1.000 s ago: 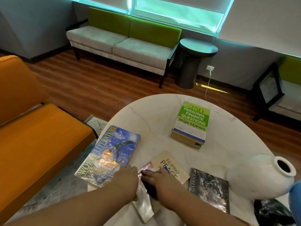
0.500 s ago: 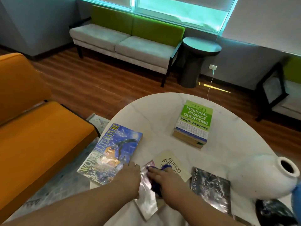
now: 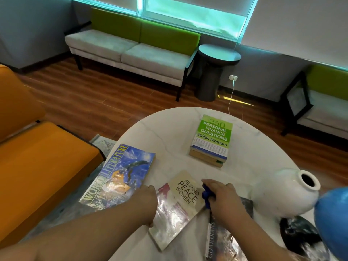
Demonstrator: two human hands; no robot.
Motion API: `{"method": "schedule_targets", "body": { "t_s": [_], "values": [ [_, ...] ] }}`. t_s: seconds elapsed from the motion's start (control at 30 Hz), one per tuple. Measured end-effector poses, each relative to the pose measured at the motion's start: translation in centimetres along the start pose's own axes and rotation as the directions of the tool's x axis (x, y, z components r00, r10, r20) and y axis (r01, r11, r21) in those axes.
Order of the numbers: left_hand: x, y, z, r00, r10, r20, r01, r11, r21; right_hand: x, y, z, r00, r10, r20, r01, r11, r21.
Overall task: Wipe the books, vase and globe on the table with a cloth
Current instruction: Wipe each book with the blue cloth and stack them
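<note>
Now, right hand [image 3: 225, 201] grips cloth [image 3: 206, 195], left hand [image 3: 145, 202] — book [image 3: 181, 202]

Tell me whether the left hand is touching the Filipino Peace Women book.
Touching. The head view shows the left hand holding the left edge of the Filipino Peace Women book.

Location type: lounge or waiting area, indicated by a green-backed sofa [image 3: 131, 48] beneath a window [image 3: 188, 12], an orange sofa [image 3: 37, 166], a dark cylindrical side table [image 3: 212, 72] and a round marble table [image 3: 169, 132] on wood-plank flooring [image 3: 94, 102].
</note>
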State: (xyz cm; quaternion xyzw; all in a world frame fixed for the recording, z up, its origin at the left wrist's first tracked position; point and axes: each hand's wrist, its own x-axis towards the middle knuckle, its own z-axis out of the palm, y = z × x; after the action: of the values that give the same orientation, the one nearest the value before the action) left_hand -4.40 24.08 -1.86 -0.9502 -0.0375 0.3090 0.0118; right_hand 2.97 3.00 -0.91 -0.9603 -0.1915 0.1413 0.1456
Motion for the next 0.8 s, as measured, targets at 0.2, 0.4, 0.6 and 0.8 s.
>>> {"method": "schedule_targets", "body": {
  "t_s": [0.2, 0.4, 0.6, 0.8],
  "values": [
    [0.3, 0.2, 0.2, 1.000, -0.020, 0.008, 0.019, 0.996, 0.086, -1.5, 0.1, -0.5, 0.999, -0.001, -0.051, 0.011, 0.984, 0.179],
    [0.1, 0.8, 0.7, 0.996, -0.073, -0.044, 0.068, 0.991, -0.117, -1.8, -0.2, -0.6, 0.999, 0.002, -0.050, 0.010, 0.973, 0.230],
    [0.3, 0.8, 1.2, 0.990, -0.144, 0.000, 0.141, 0.965, -0.220, -2.2, -0.4, -0.6, 0.999, -0.017, -0.034, 0.024, 0.976, 0.215],
    [0.5, 0.7, 1.2, 0.986, -0.167, -0.009, 0.162, 0.965, -0.205, -2.4, -0.4, -0.8, 1.000, -0.003, -0.005, 0.004, 0.974, 0.226]
  ]
}}
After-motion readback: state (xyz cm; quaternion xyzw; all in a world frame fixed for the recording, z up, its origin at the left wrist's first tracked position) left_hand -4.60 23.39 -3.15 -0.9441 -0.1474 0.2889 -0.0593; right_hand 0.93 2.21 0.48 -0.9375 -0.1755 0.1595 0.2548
